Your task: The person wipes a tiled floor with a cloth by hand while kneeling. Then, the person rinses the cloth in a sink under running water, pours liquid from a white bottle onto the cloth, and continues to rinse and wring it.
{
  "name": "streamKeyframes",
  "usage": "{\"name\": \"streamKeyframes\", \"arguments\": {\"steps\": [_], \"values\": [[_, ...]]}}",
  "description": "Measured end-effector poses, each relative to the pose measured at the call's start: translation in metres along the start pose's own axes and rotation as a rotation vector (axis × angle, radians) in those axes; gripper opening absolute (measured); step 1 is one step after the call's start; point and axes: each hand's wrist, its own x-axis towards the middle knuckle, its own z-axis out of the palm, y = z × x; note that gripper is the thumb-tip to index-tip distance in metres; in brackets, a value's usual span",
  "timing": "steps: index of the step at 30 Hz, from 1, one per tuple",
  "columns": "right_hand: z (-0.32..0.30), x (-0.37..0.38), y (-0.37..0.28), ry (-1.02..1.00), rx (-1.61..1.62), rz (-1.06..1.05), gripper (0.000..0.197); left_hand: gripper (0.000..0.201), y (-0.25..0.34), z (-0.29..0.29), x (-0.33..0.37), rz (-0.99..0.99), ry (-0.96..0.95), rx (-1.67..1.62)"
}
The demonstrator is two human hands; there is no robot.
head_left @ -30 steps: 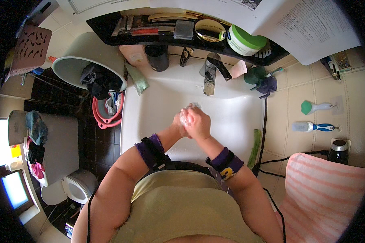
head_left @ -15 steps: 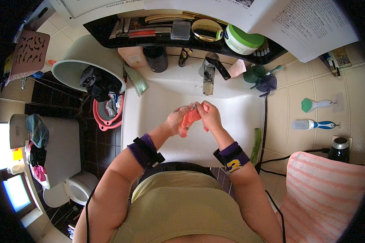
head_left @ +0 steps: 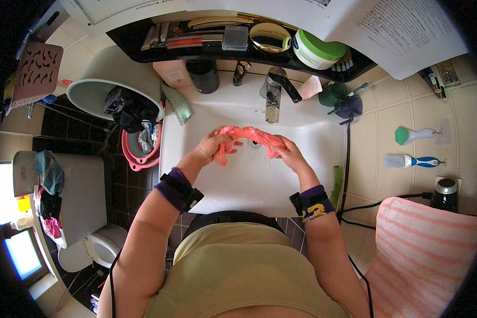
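Observation:
Over the white sink (head_left: pixel 222 185), a wet coral-pink cloth (head_left: pixel 246 133) stretches in an arch between my two hands. My left hand (head_left: pixel 213 148) is closed round its left end, with a bunched part hanging below the fingers. At the other end, my right hand (head_left: pixel 291 153) pinches the cloth between thumb and fingers. The drain shows just under the cloth's middle. Behind it stands the faucet (head_left: pixel 273 98), with no water seen running. Whether the cloth is a small towel or a garment I cannot tell.
A black shelf (head_left: pixel 206 53) with jars and tubes spans the back. At the left stand a pale bucket (head_left: pixel 85 87) of dark clothes and a pink basin (head_left: pixel 130 156). Brushes (head_left: pixel 408 161) hang on the right wall, above a striped towel (head_left: pixel 424 254).
My hands have moved apart, left and right. The cloth, bunched between them before, is now drawn out into a long arch.

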Motion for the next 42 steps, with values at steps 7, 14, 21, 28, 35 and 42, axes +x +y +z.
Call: {"name": "streamKeyframes", "arguments": {"steps": [7,14,21,28,35,42], "values": [[0.043,0.005,-0.015,0.231,0.176,0.004,0.027,0.045,-0.022,0.019,0.005,0.001,-0.022,-0.088],[0.127,-0.018,-0.065,0.424,-0.684,-0.677,0.032,0.031,-0.065,0.021,0.032,0.026,0.007,-0.513],[0.087,0.014,-0.050,0.628,-0.808,-0.422,0.025,0.034,-0.050,0.060,0.022,-0.162,0.334,-0.123],[0.085,0.013,-0.043,0.545,-0.685,-0.316,0.029,0.046,-0.068,0.044,0.030,-0.159,0.230,0.320],[0.099,0.001,-0.048,0.551,-0.661,-0.443,0.027,0.056,-0.024,0.078,0.012,-0.044,0.032,1.455],[0.121,-0.006,-0.049,0.486,-0.728,-0.774,0.040,0.049,-0.093,0.023,0.045,0.157,-0.022,0.384]]}}
